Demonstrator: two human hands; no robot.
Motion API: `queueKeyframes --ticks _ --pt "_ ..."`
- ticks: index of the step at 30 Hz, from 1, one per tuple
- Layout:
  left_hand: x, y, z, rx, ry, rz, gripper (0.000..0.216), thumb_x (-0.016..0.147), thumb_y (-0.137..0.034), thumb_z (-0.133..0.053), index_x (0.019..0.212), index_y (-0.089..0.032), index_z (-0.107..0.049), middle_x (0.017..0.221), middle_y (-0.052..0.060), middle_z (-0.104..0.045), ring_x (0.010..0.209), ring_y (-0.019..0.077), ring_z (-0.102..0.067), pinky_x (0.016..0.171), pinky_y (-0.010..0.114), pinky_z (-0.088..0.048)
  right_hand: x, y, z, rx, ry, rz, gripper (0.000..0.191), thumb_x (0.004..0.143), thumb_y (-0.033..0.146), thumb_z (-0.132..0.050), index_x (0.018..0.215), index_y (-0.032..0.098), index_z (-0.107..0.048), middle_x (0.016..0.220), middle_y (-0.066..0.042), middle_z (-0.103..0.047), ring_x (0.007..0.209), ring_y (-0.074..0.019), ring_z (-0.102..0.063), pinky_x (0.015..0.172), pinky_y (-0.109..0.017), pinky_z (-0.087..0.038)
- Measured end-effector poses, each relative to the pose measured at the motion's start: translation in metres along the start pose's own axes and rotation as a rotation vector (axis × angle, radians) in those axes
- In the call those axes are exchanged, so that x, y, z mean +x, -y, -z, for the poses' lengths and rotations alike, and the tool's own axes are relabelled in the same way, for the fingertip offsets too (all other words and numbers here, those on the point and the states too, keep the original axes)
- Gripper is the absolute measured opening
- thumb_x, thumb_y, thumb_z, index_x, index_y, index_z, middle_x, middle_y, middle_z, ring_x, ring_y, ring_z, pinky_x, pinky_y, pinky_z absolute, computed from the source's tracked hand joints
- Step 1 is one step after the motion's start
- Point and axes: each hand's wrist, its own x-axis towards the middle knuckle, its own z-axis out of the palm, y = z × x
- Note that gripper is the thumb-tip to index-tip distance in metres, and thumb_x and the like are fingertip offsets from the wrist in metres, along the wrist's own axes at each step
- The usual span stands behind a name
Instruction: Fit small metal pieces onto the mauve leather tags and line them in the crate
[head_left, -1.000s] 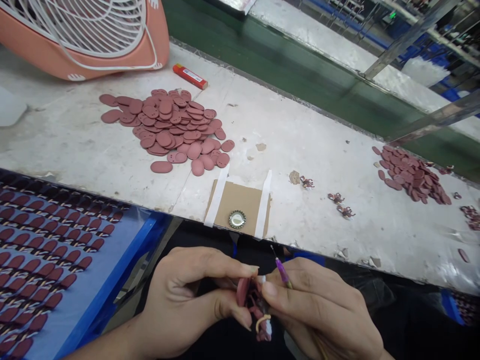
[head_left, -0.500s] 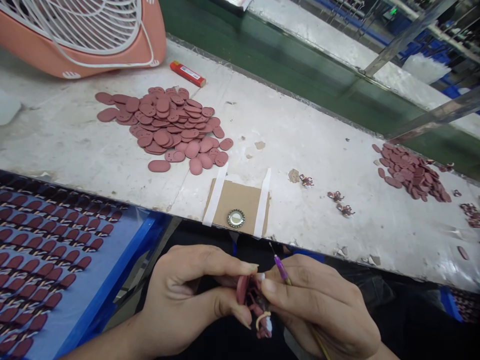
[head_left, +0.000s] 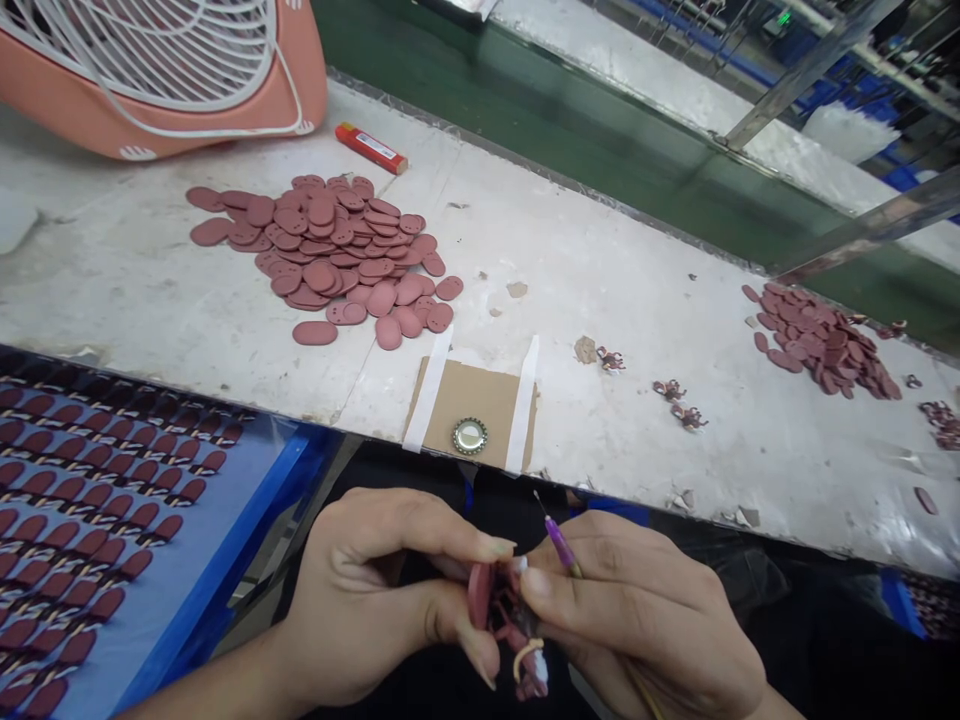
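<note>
Just past the bench's near edge, my left hand (head_left: 397, 590) pinches a flat, reddish-brown oval base (head_left: 481, 596) between thumb and forefinger. My right hand (head_left: 645, 610) grips a small reddish-brown figurine (head_left: 517, 632) with white and yellowish parts against the base's right side. Whether figurine and base are fully joined, I cannot tell. A slender tool with a purple collar and thin dark tip (head_left: 559, 545) is also tucked in my right hand, its tip pointing up and left. On a taped cardboard piece (head_left: 495, 395) in front of my hands lies a bottle cap (head_left: 470, 436).
A heap of oval bases (head_left: 337, 240) lies left of centre, a smaller heap (head_left: 821, 335) at right. Several loose figurines (head_left: 667, 390) lie between. A pink fan (head_left: 292, 110) and red box (head_left: 371, 148) stand behind. A blue tray (head_left: 255, 500) holds rows of pieces.
The figurine has tipped slightly lower and the base shifted a little left, opening their angle somewhat. Both hands keep their hold. The view has shifted slightly.
</note>
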Motion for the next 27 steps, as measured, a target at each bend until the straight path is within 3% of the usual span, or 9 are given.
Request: queueKeyframes --ticks 10,27 --pt "-0.0035 0.001 -0.0004 -0.058 -0.004 0.07 0.027 0.072 -0.015 -0.083 0.091 -0.034 -0.081 0.073 0.001 -0.081 0.054 0.0176 -0.075 0.05 0.02 -0.06 -0.0036 -0.0005 0.0038 0.062 0.028 -0.036 0.018 0.095 0.003 -0.064 0.112 0.005 -0.065 0.089 -0.009 -0.07 0.074 -0.0161 -0.069 0.067 -0.026 -0.061" --pt "-0.0024 0.0017 -0.002 -0.022 -0.035 0.052 0.027 0.069 -0.014 -0.085 0.089 -0.032 -0.082 0.07 0.002 -0.081 0.052 0.0162 -0.073 0.049 0.019 -0.058 -0.0041 -0.0009 -0.0001 0.063 0.007 -0.05 0.021 0.096 0.004 -0.063 0.116 0.008 -0.064 0.088 -0.007 -0.07 0.075 -0.0138 -0.069 0.068 -0.023 -0.061"
